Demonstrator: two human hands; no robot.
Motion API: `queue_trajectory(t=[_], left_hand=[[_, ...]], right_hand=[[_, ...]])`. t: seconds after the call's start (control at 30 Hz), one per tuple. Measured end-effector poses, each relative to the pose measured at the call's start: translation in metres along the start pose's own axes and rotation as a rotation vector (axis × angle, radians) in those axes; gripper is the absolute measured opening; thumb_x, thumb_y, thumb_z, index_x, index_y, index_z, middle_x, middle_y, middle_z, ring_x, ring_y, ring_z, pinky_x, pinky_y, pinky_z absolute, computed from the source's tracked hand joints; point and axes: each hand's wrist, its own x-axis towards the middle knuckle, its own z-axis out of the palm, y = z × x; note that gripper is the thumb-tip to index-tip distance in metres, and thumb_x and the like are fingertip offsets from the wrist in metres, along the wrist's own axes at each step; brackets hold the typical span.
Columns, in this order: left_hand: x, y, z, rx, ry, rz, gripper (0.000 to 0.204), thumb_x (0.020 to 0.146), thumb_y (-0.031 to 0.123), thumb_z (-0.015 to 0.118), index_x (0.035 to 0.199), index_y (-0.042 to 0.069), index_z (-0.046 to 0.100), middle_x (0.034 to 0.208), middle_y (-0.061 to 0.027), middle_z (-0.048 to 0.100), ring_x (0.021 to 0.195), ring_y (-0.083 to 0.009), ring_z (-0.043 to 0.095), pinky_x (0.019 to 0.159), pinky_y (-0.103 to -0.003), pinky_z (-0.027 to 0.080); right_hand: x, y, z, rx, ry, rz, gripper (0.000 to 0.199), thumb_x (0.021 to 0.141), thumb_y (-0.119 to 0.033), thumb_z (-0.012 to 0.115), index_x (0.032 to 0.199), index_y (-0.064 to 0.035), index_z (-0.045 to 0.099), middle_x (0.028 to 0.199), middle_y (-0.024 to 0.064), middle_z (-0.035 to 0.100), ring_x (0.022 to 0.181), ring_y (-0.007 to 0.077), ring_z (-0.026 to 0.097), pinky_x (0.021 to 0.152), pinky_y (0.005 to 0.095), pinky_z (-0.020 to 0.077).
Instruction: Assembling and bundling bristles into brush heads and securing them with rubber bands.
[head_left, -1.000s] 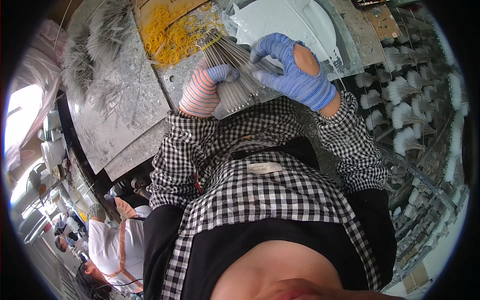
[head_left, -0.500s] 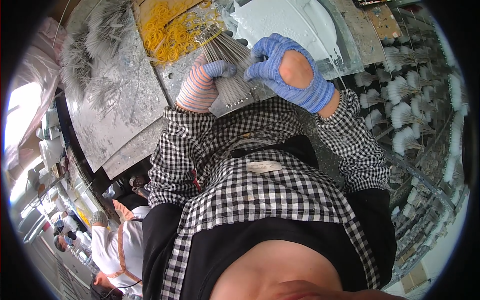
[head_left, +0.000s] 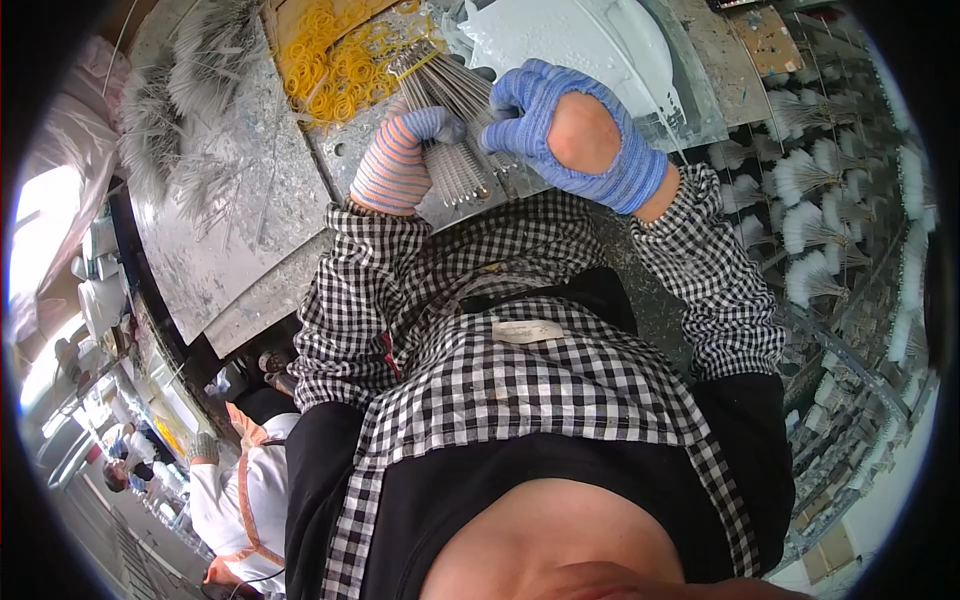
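A bundle of thin metal rods (head_left: 455, 85) lies slanted between my hands, with a yellow rubber band (head_left: 418, 66) around its far end. The rods' near ends fan out toward me and show small round tips. My left hand (head_left: 398, 165), in an orange, white and blue striped glove, closes on the bundle from its left side, thumb across the rods. On the right side, my right hand (head_left: 575, 135) is curled with thumb and fingers against the rods; its blue glove has a large round hole over the back. Parts of its fingertips are hidden.
Loose yellow rubber bands (head_left: 335, 70) are heaped at the far left of the bundle. A sheet smeared with white paste (head_left: 575, 45) lies beyond my right hand. Bristly wire bundles (head_left: 210, 60) lie farther left. White-tufted brushes fill a rack (head_left: 810, 200) at right. A co-worker (head_left: 235, 490) sits lower left.
Both hands have shifted slightly left along with the bundle. The near ends of the rods sit closer together than before. The co-worker at lower left has moved a little.
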Motion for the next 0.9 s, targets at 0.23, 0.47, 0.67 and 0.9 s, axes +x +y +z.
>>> queue_trajectory(t=[0.23, 0.47, 0.67, 0.9], left_hand=[[0.007, -0.002, -0.009, 0.062, -0.043, 0.016, 0.015, 0.08, 0.011, 0.065, 0.087, -0.003, 0.066, 0.091, -0.0144, 0.07, 0.087, -0.0253, 0.07, 0.082, -0.039, 0.06], [0.008, 0.006, 0.019, 0.105, 0.084, 0.15, 0.018, 0.079, 0.009, 0.063, 0.093, -0.001, 0.065, 0.087, -0.01, 0.068, 0.081, -0.0214, 0.067, 0.079, -0.034, 0.058], [0.011, 0.012, 0.022, -0.008, 0.084, 0.125, 0.029, 0.082, -0.002, 0.065, 0.109, 0.001, 0.058, 0.086, -0.0054, 0.065, 0.077, -0.0179, 0.066, 0.071, -0.031, 0.059], [0.01, 0.015, 0.033, 0.018, 0.094, 0.181, 0.032, 0.081, 0.0, 0.067, 0.112, 0.002, 0.06, 0.088, -0.007, 0.068, 0.079, -0.019, 0.068, 0.072, -0.032, 0.059]], right_hand=[[0.002, 0.002, -0.008, -0.002, 0.006, 0.077, 0.022, 0.07, -0.014, 0.076, 0.092, -0.0135, 0.076, 0.089, 0.0053, 0.065, 0.082, 0.025, 0.064, 0.068, 0.0361, 0.0538], [0.0, 0.0, 0.002, -0.043, -0.1, 0.468, 0.016, 0.08, -0.028, 0.07, 0.092, -0.0195, 0.077, 0.074, 0.0073, 0.073, 0.065, 0.0259, 0.071, 0.064, 0.0387, 0.0584], [0.005, -0.004, -0.003, -0.014, -0.08, 0.52, 0.02, 0.082, -0.033, 0.072, 0.095, -0.0203, 0.077, 0.074, 0.0073, 0.073, 0.065, 0.0258, 0.071, 0.064, 0.0383, 0.0584], [0.006, 0.001, -0.001, 0.067, -0.031, 0.511, 0.021, 0.08, -0.029, 0.075, 0.096, -0.0162, 0.074, 0.08, 0.0043, 0.073, 0.074, 0.0239, 0.071, 0.068, 0.036, 0.0578]])
